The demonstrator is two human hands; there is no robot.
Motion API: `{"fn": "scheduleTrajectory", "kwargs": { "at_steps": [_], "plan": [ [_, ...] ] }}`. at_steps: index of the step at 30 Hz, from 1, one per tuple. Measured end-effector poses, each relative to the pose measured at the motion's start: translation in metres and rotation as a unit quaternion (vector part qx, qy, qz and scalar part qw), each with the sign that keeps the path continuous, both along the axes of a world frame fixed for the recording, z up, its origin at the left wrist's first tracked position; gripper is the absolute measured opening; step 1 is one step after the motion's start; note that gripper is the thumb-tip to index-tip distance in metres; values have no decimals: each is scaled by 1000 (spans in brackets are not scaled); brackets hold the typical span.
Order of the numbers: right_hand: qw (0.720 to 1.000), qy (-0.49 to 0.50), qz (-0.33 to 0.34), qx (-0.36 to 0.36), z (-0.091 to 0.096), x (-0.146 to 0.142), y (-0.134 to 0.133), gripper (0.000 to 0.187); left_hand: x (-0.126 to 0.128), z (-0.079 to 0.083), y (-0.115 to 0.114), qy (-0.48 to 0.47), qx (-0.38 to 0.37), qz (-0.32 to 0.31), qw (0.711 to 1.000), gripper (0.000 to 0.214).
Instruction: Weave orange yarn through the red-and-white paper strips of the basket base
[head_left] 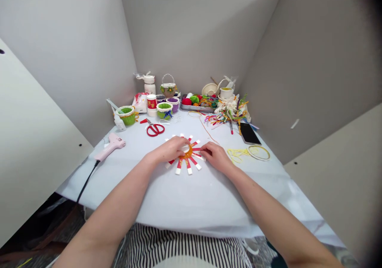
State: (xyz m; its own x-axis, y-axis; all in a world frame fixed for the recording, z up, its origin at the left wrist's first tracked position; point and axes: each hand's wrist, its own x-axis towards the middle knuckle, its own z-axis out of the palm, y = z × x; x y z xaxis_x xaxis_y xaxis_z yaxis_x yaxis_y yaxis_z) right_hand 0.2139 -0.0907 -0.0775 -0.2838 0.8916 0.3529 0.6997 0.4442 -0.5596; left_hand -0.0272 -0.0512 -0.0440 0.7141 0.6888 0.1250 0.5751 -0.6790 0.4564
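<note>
A paper cup cut into strips lies splayed like a sun on the table, its strips red with white ends. Orange yarn is wound between the strips around its round white base. From the left, my left hand grips the cup near the base, thumb and fingers closed on it. My right hand is closed in a pinch at the ends of the right-hand strips. A thin orange strand runs from the back of the table to my right hand and appears to pass into its fingers; the fingertips are partly hidden.
Red-handled scissors and a pink glue gun lie to the left. Behind are small woven baskets, a tray of yarn balls and a yarn heap. A phone and yellow yarn lie right.
</note>
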Motion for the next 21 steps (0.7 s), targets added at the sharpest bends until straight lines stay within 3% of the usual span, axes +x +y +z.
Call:
{"fn": "scheduleTrajectory", "kwargs": {
  "at_steps": [5, 12, 18, 21],
  "plan": [
    [998, -17, 49, 25, 5, 7, -23, 14, -6, -1, 6, 14, -20, -8, 1000, 42],
    [984, -126, 92, 81, 0, 10, -62, 23, -7, -2, 7, 3, -40, -18, 999, 40],
    [979, -157, 102, 82, -2, 10, -69, 27, -8, -1, 6, -4, -49, -21, 999, 38],
    [984, -153, 57, 71, 1, 10, -64, 23, -8, -1, 6, -7, -50, -19, 999, 38]
  ]
}}
